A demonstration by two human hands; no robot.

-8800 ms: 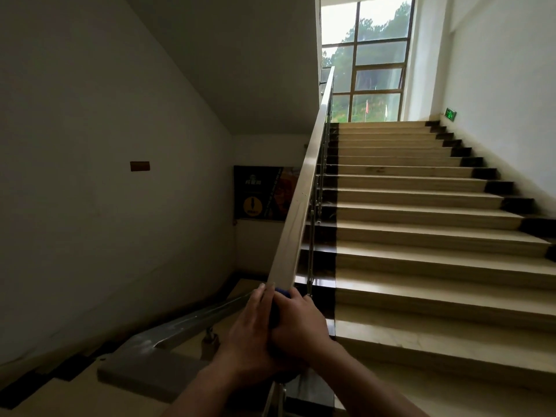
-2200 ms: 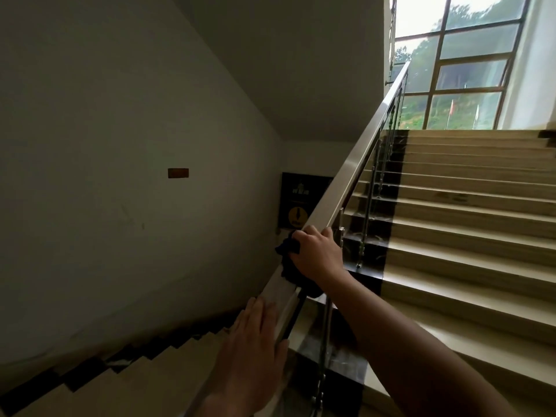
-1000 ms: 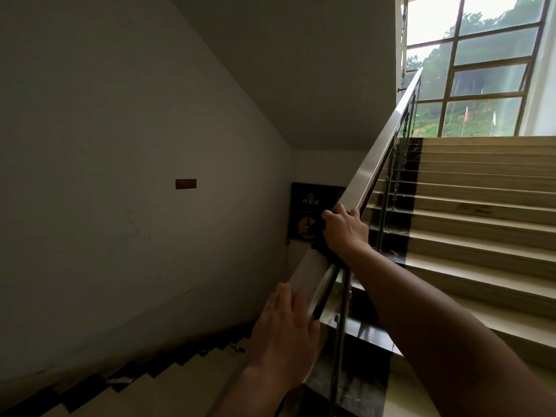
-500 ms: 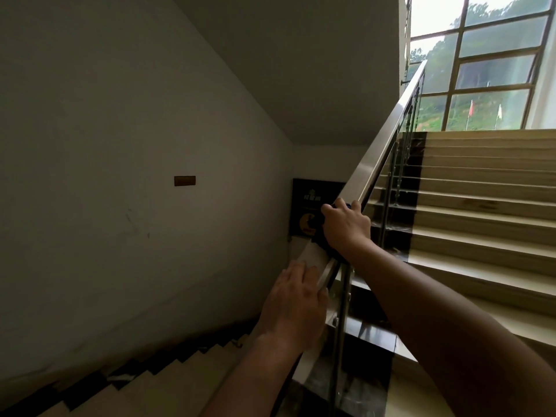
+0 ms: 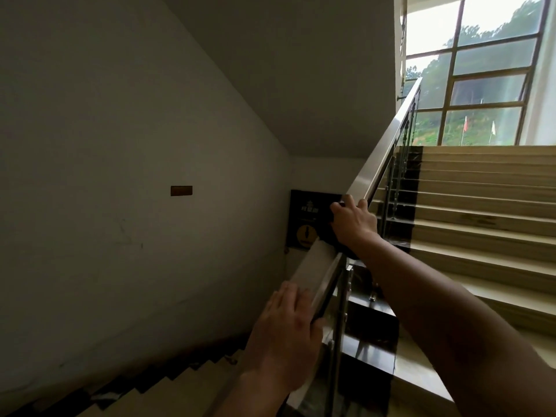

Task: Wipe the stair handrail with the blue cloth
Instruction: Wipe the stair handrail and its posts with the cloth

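The pale flat-topped stair handrail climbs from the lower middle to the upper right toward the window. My right hand is wrapped over the rail partway up, pressing a dark-looking cloth onto it; only the cloth's edges show under the palm and to its left. Lower on the rail, my left hand rests with its fingers laid along the top and its thumb at the rail's right edge. The stretch of rail between both hands is bare.
Metal balusters and glass stand under the rail. Tan steps rise at right to a landing with a large window. A plain wall lies left, with descending steps below and a dark poster behind.
My right hand has slid the cloth further up the rail over the last seconds. My left hand has followed upward along the rail behind it. The camera has climbed with them.
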